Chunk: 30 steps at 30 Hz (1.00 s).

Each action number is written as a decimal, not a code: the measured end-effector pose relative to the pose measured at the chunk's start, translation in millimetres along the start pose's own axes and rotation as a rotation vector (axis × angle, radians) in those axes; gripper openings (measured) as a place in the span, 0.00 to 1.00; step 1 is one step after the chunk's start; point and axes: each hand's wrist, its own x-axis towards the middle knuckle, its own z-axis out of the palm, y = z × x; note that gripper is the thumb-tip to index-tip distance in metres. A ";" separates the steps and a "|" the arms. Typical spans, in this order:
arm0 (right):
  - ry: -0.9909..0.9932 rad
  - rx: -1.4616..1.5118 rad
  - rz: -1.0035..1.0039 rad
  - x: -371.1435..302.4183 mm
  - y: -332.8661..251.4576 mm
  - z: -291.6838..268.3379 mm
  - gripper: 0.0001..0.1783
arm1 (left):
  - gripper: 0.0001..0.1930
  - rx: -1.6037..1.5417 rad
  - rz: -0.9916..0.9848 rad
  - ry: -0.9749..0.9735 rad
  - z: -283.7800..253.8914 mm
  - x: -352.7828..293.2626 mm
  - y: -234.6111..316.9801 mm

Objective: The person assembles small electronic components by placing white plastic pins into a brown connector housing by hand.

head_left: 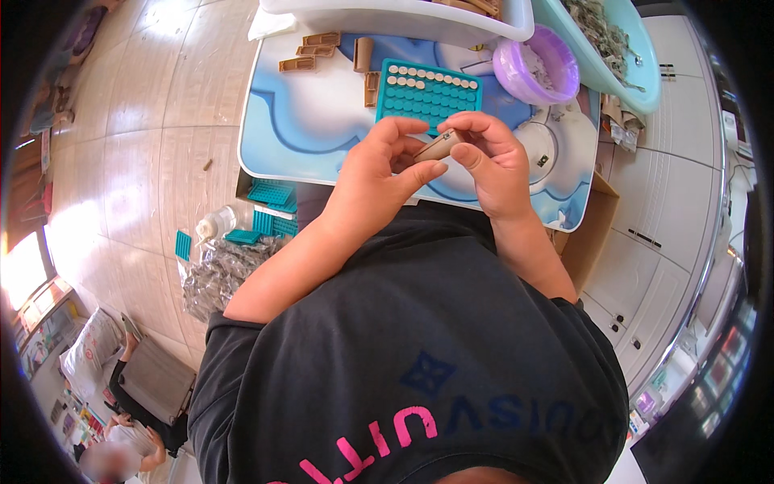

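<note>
A small tan hard-shelled piece (438, 148), like a little plastic casing, is held between both hands above the table's near edge. My right hand (493, 165) pinches its right end between thumb and fingers. On its other end, the curled fingers and thumb of my left hand (377, 165) grip it. Just beyond the hands lies a teal tray (427, 103) with rows of round cups. White round discs (427, 74) fill part of its far rows. Several brown casing pieces (321, 39) lie to its left, including an upright-looking tan one (363, 55).
A purple bowl (568, 78) with a plastic liner stands right of the tray. Behind are a white bin (387, 22) and a pale teal basin (647, 95) of grey packets. Teal trays (272, 194) and bagged items (222, 270) sit low left; a cardboard box (595, 214) stands right.
</note>
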 end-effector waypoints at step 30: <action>0.268 -1.114 -0.273 50.7 -56.6 -62.7 0.07 | 0.15 -0.775 -0.426 -0.278 -8.7 18.8 -12.8</action>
